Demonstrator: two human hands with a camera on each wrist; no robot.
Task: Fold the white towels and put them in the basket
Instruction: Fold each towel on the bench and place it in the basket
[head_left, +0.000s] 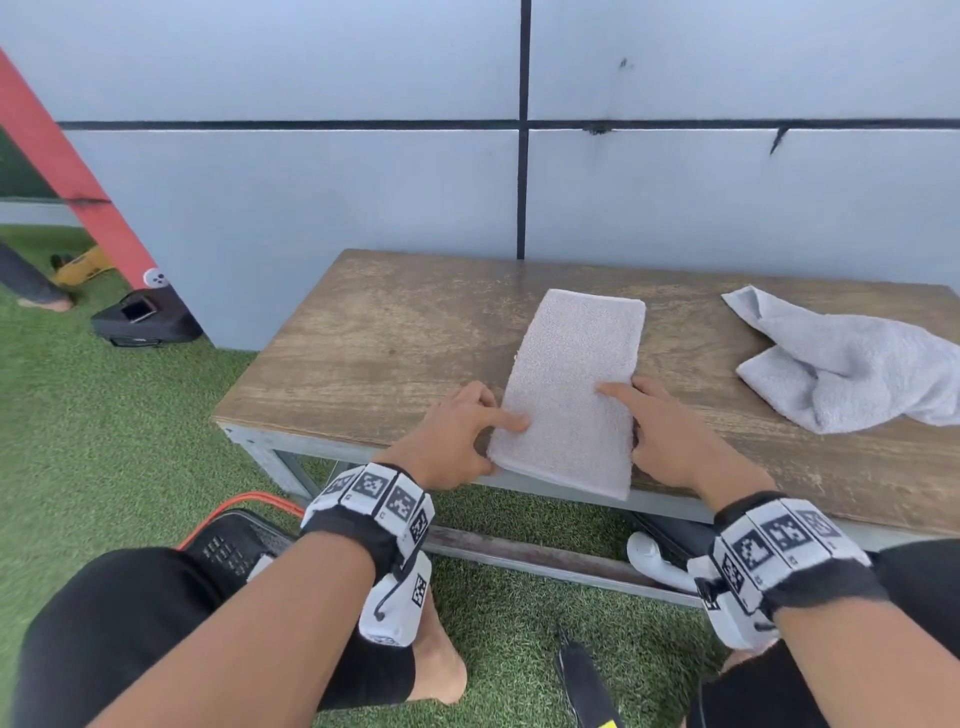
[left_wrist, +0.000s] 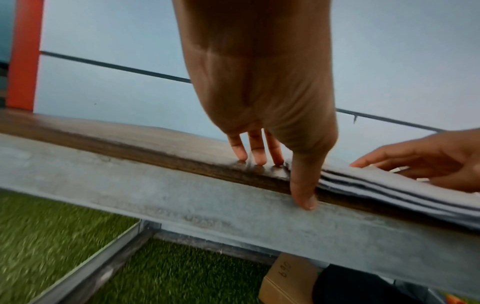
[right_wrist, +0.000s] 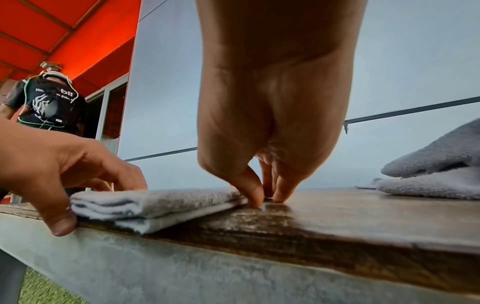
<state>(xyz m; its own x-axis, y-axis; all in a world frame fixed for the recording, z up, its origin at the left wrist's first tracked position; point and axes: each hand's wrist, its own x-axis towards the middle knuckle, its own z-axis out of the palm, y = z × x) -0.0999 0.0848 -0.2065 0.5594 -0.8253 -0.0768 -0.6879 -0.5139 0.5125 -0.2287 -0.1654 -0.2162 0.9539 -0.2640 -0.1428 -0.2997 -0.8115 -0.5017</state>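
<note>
A white towel (head_left: 571, 384) folded into a long narrow strip lies on the wooden table (head_left: 389, 332), its near end just over the front edge. My left hand (head_left: 498, 441) pinches the near left corner, index finger on top and thumb against the edge; in the left wrist view (left_wrist: 283, 181) the other fingers touch the wood. My right hand (head_left: 623, 410) pinches the right edge, index on top, thumb at the side (right_wrist: 267, 200). The towel's stacked layers (right_wrist: 155, 203) show from the front. A second white towel (head_left: 852, 374) lies crumpled at the table's right. No basket is in view.
A grey panelled wall stands right behind the table. On the artificial grass lie a black case (head_left: 145, 317) by a red beam (head_left: 67, 161), a black device with an orange cable (head_left: 234, 545) and a white controller (head_left: 654, 564) under the table. Another person (right_wrist: 49, 102) stands at the left.
</note>
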